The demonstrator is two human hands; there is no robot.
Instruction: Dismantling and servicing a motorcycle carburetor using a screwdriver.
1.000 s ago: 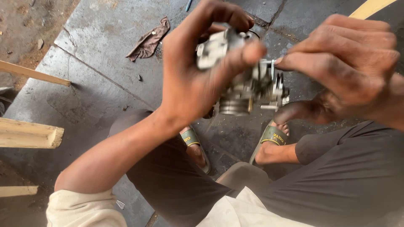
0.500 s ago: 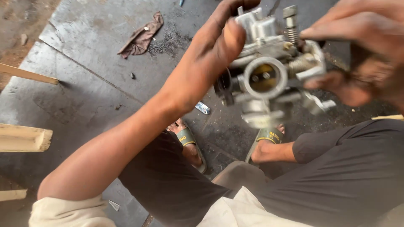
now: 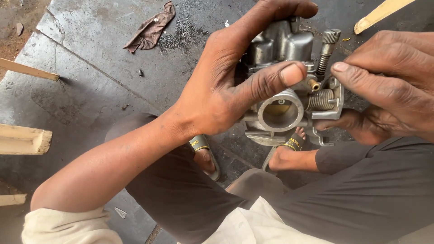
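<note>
Grey metal carburettor [image 3: 282, 86] gripped mid-air over the concrete floor [image 3: 104, 54], above the knees: left hand [image 3: 226, 86] wrapped round its body, right hand [image 3: 384, 90] pinching the spring-loaded screw [image 3: 321, 98]. Risk judged: spring or screw slipping free, lost on the floor.

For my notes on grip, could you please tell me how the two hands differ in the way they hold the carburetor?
The left hand wraps the carburetor body, thumb laid over the round bore; the right hand only touches the side by the spring. The left reaches over the top with fingers spread, the right has its fingers bunched together. Both are bare, grimy and on the same part.
</note>
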